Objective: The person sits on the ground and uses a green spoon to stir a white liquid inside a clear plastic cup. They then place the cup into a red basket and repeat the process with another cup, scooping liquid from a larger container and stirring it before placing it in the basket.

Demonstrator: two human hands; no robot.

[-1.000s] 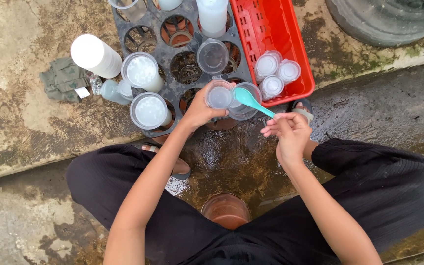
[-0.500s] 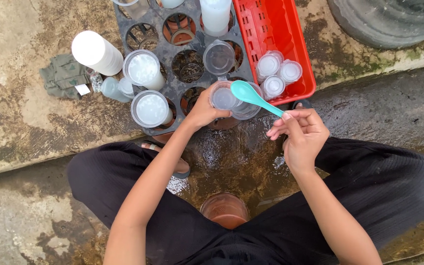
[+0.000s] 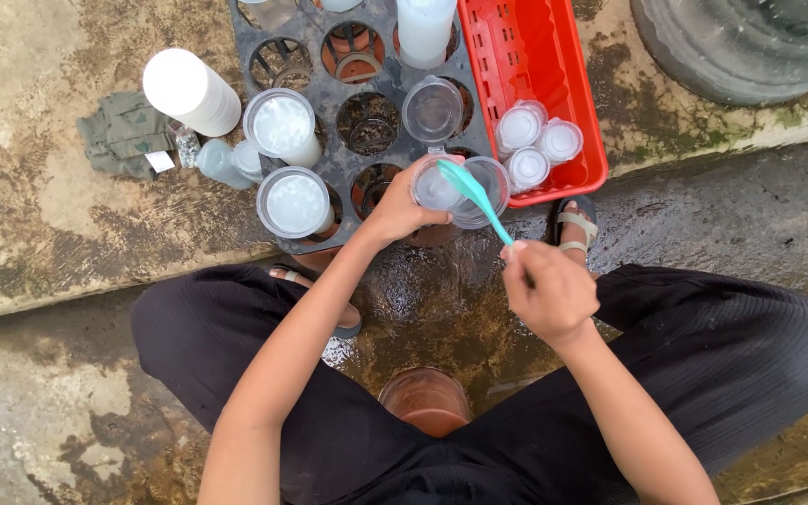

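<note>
My left hand (image 3: 395,210) grips a small clear plastic cup (image 3: 434,187) at the near edge of a black holed tray (image 3: 381,70). My right hand (image 3: 549,290) holds the handle of a teal spoon (image 3: 474,196), whose bowl lies over that cup. A second clear cup (image 3: 486,178) stands right beside the held one. Two lidded cups of white liquid (image 3: 284,126) (image 3: 296,203) sit in the tray to the left. An empty clear cup (image 3: 433,110) rests in a tray hole behind.
A red crate (image 3: 554,65) at the right holds three small lidded cups (image 3: 540,145). A white cylinder (image 3: 191,91), a small bottle (image 3: 217,161) and a green cloth (image 3: 123,131) lie left. A brown pot (image 3: 425,400) stands between my legs. A tyre (image 3: 750,42) is at top right.
My right hand has dropped lower and closed over the spoon's handle, swinging the spoon's bowl over the held cup. The left hand stays on the cup.
</note>
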